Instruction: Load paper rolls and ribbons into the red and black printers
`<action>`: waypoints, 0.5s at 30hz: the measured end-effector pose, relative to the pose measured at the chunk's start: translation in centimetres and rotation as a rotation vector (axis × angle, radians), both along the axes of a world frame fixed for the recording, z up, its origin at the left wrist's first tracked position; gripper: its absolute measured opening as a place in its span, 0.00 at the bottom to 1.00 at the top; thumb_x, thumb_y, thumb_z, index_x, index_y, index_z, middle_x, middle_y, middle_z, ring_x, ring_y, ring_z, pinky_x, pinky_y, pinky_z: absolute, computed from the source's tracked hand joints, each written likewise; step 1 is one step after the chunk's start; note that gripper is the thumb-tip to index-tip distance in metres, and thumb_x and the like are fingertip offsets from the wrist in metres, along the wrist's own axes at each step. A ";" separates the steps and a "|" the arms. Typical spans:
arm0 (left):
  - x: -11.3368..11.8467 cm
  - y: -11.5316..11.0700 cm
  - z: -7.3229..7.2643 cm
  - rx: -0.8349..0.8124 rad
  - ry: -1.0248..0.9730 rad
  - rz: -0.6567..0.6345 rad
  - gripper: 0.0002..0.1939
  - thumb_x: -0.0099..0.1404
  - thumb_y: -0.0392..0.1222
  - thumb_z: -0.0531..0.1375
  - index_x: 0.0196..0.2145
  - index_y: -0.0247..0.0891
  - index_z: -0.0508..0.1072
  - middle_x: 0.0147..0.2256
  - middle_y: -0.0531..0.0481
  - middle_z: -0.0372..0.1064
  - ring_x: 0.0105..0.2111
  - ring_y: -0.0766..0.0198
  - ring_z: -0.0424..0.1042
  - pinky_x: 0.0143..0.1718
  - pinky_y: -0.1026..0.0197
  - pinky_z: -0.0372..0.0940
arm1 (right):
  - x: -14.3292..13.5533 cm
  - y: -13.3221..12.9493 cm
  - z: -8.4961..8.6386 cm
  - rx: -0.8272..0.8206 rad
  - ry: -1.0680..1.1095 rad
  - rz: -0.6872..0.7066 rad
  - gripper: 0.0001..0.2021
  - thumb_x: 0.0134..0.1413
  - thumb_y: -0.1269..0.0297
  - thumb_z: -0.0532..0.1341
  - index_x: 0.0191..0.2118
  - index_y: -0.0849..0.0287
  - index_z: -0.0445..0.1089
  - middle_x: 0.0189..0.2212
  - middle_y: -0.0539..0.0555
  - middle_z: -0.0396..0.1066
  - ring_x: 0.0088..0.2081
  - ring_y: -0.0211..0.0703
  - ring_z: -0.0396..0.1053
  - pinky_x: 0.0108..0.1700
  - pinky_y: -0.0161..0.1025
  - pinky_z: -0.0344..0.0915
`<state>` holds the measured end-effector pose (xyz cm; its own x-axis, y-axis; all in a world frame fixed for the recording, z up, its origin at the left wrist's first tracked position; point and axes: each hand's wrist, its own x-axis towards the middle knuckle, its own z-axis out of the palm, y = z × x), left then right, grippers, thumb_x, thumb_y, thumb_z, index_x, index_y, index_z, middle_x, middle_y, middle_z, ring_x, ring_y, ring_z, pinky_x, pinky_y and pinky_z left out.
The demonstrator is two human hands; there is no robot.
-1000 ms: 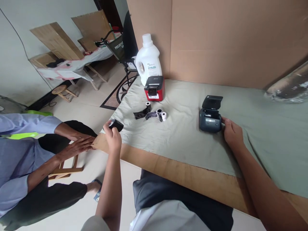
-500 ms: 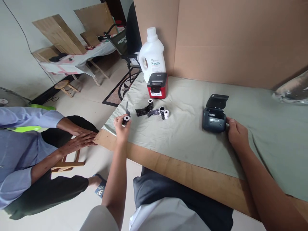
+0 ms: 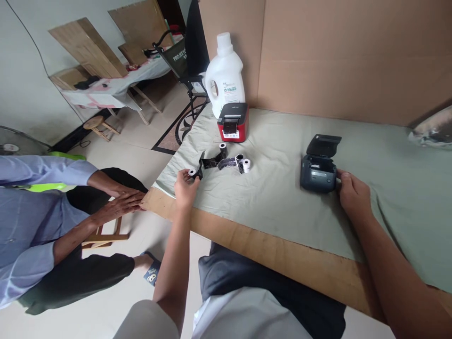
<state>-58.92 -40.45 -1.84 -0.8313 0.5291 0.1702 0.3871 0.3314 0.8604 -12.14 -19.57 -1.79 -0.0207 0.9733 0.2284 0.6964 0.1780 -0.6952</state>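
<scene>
My left hand (image 3: 186, 187) is closed around a small paper roll (image 3: 191, 173) with a white core end and black outer side, near the table's left edge. A loose dark strip of that roll sticks up on its right. Several similar rolls lie just beyond: one paper roll (image 3: 222, 147) with a long black tail, and a pair with a white paper roll (image 3: 246, 165). My right hand (image 3: 354, 195) grips the right side of a dark blue portable printer (image 3: 318, 178), whose black lid (image 3: 324, 145) stands open. The fingers behind the printer are hidden.
A red and black printer (image 3: 233, 125) stands in front of a white detergent bottle (image 3: 228, 77). A cardboard panel (image 3: 335, 61) backs the cloth-covered table (image 3: 268, 197). At left, another person's hands (image 3: 122, 205) rest by the table corner. A clear plastic-wrapped item (image 3: 432, 127) lies at far right.
My left hand has turned the paper roll, so its core end now faces more to the left and its strip lies on the right. The whole view has shifted slightly.
</scene>
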 end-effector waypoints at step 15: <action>1.2 9.7 8.2 -0.481 0.668 -0.286 0.23 0.72 0.56 0.57 0.56 0.40 0.73 0.55 0.37 0.74 0.59 0.42 0.69 0.63 0.41 0.55 | -0.1 -0.1 0.4 -0.029 0.000 0.052 0.29 0.67 0.54 0.48 0.58 0.64 0.78 0.53 0.68 0.80 0.56 0.58 0.77 0.57 0.49 0.68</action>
<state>-57.76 -30.78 6.40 -0.4610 0.8424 0.2789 0.8850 0.4132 0.2146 -12.25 -19.63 -1.35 -0.0714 0.9771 0.2003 0.6867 0.1938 -0.7007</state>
